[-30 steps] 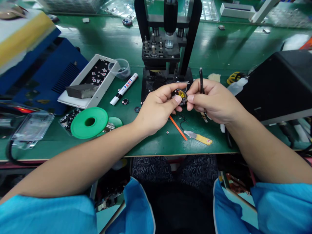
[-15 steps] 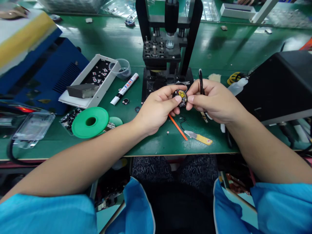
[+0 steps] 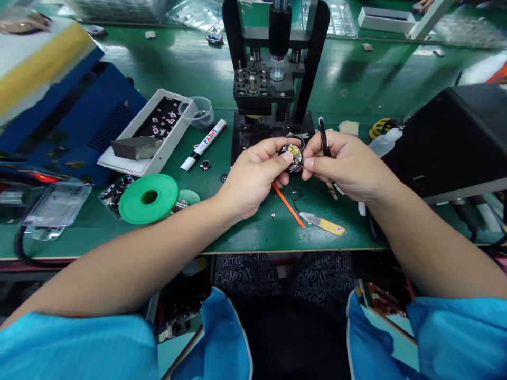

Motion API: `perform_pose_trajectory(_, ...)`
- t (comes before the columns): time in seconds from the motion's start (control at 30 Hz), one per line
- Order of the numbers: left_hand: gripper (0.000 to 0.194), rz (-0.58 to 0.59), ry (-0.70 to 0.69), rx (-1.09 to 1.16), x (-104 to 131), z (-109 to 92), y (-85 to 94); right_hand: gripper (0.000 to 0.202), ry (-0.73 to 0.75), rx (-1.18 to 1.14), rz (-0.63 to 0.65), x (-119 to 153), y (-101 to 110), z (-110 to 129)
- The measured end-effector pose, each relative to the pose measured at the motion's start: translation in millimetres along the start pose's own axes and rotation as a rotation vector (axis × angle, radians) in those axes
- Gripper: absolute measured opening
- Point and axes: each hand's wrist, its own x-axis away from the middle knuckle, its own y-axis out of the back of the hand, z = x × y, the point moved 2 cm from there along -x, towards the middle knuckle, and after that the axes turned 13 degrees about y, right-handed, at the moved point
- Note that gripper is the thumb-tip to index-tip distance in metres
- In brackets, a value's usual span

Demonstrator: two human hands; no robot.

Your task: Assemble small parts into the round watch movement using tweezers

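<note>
Between thumb and fingers of my left hand [image 3: 257, 177] is a small round electronic module [image 3: 292, 157], with yellow and metallic parts on its upturned face. My right hand [image 3: 343, 163] is closed around a pair of black tweezers [image 3: 324, 138], which rests across the palm with one end up past the index finger. Thumb and index fingertip of that hand are pinched at the module's right edge; whatever is between them is too small to make out. Below the hands, an orange stick [image 3: 290, 207] and a yellow-handled blade [image 3: 322, 224] lie on the green bench [image 3: 245, 240].
A black hand press [image 3: 263, 95] stands just beyond my hands. To the left are a paint marker [image 3: 203, 145], a white tray [image 3: 158, 161] with small parts, a clear cup [image 3: 202, 113] and a green spool [image 3: 166, 198]. A black box-shaped unit [image 3: 447, 137] stands on the right.
The module has tilted slightly, so its face catches more light. The upper end of the tweezers has shifted a little left. Both hands keep their grip.
</note>
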Motion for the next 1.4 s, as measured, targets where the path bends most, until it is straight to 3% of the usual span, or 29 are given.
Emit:
perform_pose_trajectory(0.23, 0.012, -0.035, 0.032, 0.042, 5.1, -5.4, -4.6, 0.013, 0.038, 0.058, 0.035, -0.5, 0.2, -1.3)
perform_pose_trajectory(0.67, 0.012, -0.021, 0.000, 0.030, 2.0, -3.7, -5.9, 0.016, 0.078, -0.040, 0.051, -1.3, -3.6, -3.8)
perform_pose_trajectory(0.9, 0.007, -0.032, 0.035, -0.003, 2.7, -7.2, -8.5, 0.025, 0.076, -0.043, 0.037, -0.8, -3.2, -2.8)
perform_pose_trajectory(1.4, 0.027, -0.043, 0.028, -0.005, 5.9, -7.5, -9.1, 0.024, 0.099, -0.035, 0.029, -1.3, -3.4, -2.8)
